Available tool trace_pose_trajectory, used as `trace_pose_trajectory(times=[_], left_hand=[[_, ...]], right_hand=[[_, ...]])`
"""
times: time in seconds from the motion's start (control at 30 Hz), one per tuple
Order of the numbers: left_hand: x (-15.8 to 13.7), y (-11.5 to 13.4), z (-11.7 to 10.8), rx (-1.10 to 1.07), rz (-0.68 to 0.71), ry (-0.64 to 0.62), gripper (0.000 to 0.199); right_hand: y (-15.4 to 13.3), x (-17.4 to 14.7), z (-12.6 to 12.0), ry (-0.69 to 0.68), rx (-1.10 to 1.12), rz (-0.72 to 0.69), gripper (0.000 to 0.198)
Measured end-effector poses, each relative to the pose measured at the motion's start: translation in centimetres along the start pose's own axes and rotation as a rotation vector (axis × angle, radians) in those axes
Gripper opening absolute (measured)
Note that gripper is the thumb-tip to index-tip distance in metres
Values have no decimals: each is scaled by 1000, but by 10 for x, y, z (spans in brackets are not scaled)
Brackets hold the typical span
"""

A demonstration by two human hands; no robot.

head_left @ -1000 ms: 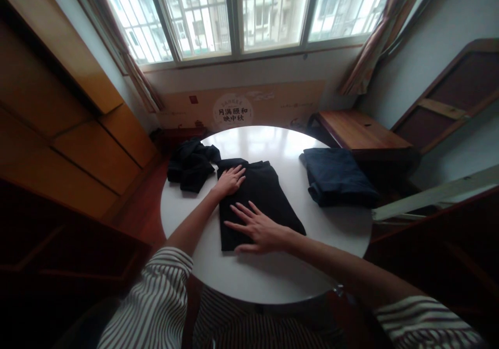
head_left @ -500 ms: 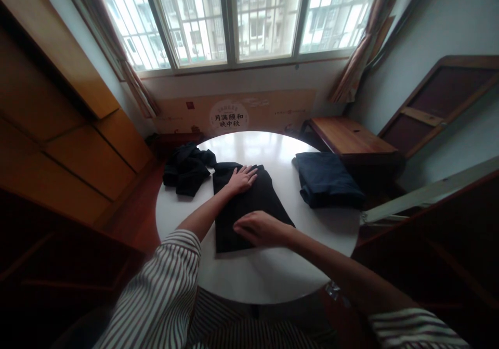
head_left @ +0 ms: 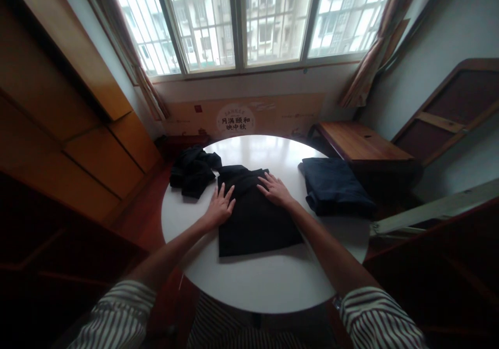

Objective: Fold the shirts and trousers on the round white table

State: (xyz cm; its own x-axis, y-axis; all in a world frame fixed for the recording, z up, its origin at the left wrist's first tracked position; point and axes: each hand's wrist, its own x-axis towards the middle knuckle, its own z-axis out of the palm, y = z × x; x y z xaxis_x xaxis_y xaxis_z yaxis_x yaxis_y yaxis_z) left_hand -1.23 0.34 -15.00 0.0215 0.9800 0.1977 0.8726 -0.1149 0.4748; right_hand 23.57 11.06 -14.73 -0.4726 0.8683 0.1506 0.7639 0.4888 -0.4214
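Observation:
A folded black garment (head_left: pixel 255 229) lies flat on the round white table (head_left: pixel 249 286) in front of me; I cannot tell its exact kind. My left hand (head_left: pixel 219 207) rests at its left edge with fingers spread. On its upper right part lies my right hand (head_left: pixel 275 189), palm down and fingers apart. Neither hand grips the cloth. A crumpled black garment (head_left: pixel 195 172) sits at the table's left, close to the folded one's upper corner. To the right is a folded dark blue garment (head_left: pixel 337 188).
Behind the table on the right stands a low wooden table (head_left: pixel 362 141), with a wood-framed panel (head_left: pixel 448 110) against the wall. Wooden cabinets (head_left: pixel 97 162) line the left side. A barred window (head_left: pixel 273 21) with curtains fills the back.
My left hand has slid from the garment's upper middle to its left edge. My right hand has moved up from the garment's lower part to its upper right, its fingers now spread.

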Motion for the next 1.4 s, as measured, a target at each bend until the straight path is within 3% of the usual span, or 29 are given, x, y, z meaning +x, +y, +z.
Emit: trace_pose_trajectory(times=[0.1,0.2,0.33,0.43,0.5,0.6,0.8,0.87,1.0,1.13,1.2,1.3,1.4], left_hand=[[-11,-8,-9,-143,-91,83,66],[-6,-12,-21,-443,-291,131,71],[9,-14,-35,-795,-600,97,69],[19,-14,-41,-833,-654,-5,54],[21,-14,-41,-805,-601,-138,45],[21,-11,-38,-826,-452,-261,49],[7,-6,-27,-942,-369,-68,79],[3,-7,-27,-995,-305,-72,84],[1,-11,-34,-1034,-178,-70,60],[-2,-6,-55,-959,-80,-61,77],[-9,4,-73,-729,34,-28,80],[-30,28,-108,-279,200,106,49],[-50,52,-146,-65,312,240,26]], right_hand=[[1,-5,-1,135,96,19,64],[3,-11,-9,288,279,159,75],[5,-17,-29,199,644,448,83],[4,-20,-42,72,755,501,61],[2,-22,-49,-66,792,473,53],[-3,-26,-55,-251,811,469,54],[-10,-29,-58,-380,863,495,48],[-12,-30,-58,-379,928,500,49],[-16,-32,-66,-318,1081,411,47],[-22,-35,-81,-179,1161,189,48],[-25,-39,-89,-55,1057,59,45],[-34,-53,-106,176,816,-146,35],[-51,-75,-129,245,769,-325,26]])
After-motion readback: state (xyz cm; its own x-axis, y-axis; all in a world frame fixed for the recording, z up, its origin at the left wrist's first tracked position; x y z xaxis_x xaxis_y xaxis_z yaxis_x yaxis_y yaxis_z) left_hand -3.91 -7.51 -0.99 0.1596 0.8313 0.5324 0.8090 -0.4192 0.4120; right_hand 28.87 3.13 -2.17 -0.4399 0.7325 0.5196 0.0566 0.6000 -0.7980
